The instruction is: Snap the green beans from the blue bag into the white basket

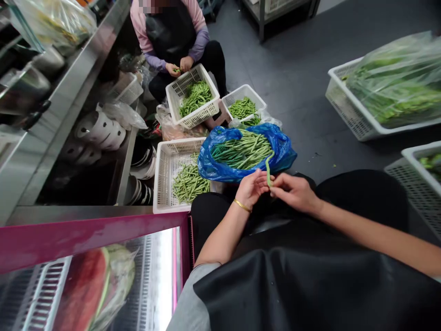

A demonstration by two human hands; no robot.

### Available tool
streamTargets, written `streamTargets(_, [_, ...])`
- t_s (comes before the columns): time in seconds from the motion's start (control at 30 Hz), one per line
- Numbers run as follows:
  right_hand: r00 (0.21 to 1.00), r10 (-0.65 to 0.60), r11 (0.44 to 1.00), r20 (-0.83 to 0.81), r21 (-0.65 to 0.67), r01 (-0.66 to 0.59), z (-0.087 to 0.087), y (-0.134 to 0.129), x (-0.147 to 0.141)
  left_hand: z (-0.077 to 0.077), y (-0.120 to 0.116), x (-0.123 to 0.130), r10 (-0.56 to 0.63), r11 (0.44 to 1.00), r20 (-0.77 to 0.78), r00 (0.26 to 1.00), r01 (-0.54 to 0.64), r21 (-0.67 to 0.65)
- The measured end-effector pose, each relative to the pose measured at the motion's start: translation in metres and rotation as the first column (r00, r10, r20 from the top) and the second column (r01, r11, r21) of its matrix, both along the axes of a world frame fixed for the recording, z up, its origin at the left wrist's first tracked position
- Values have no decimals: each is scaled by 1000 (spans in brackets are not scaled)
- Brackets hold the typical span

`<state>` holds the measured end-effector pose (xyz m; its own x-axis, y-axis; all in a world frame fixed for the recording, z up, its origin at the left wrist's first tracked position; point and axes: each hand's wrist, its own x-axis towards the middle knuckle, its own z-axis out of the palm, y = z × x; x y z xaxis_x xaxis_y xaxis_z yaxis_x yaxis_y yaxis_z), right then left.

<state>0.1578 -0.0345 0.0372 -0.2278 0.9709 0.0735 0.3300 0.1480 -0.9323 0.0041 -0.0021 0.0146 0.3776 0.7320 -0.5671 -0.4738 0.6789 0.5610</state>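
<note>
A long green bean (268, 168) stands nearly upright between my two hands, its top end curving to the right. My right hand (293, 192) pinches it at its lower end between thumb and fingers. Closed loosely about the same bean from the other side is my left hand (254, 188), with a gold bangle at the wrist. Just beyond my hands, a blue plastic bag (215, 169) lies open, full of long whole beans (246, 149). Left of it, a white basket (163, 184) holds short bean pieces (190, 183).
A person (175, 43) sits opposite, hands over a tilted basket (195, 120) of green pieces. Beside that is a smaller basket (257, 92) of beans. A basket (365, 120) with bagged greens stands right. A glass-topped case with cut watermelon (82, 285) and steel shelving (69, 101) flank my left.
</note>
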Motion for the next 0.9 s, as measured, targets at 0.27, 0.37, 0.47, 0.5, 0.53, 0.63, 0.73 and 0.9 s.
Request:
streamTargets(0.27, [838,528,599,-140,-638,-484,-43,-16,29,-14,-20,-4,129,988,-79,989,-134,-74])
streamTargets(0.37, [840,381,881,386,-428,-203,-40,24,40,-15,-22,-12,183,980,-208,961,-194,-32])
streamTargets(0.47, [778,85,973,623,-219,69,-39,68,29,-11,-13,-13,180,949,-468,865,-27,314])
streamTargets(0.5, [768,68,964,637,-241,114,-41,81,21,-9,-6,-12,193,886,-597,779,124,447])
streamTargets(0.53, [766,79,949,638,-284,139,-43,92,12,-8,3,-11,220,795,-727,651,312,520])
streamTargets(0.63, [796,168,894,582,-430,126,-55,108,-15,-7,32,-18,280,608,-955,93,753,252])
streamTargets(0.73, [832,211,867,514,-492,85,-64,94,-31,-12,44,-41,80,570,-950,-301,796,-204])
streamTargets(0.9, [844,122,937,522,-341,75,-55,79,-10,-22,17,-78,12,505,-944,-330,817,-279])
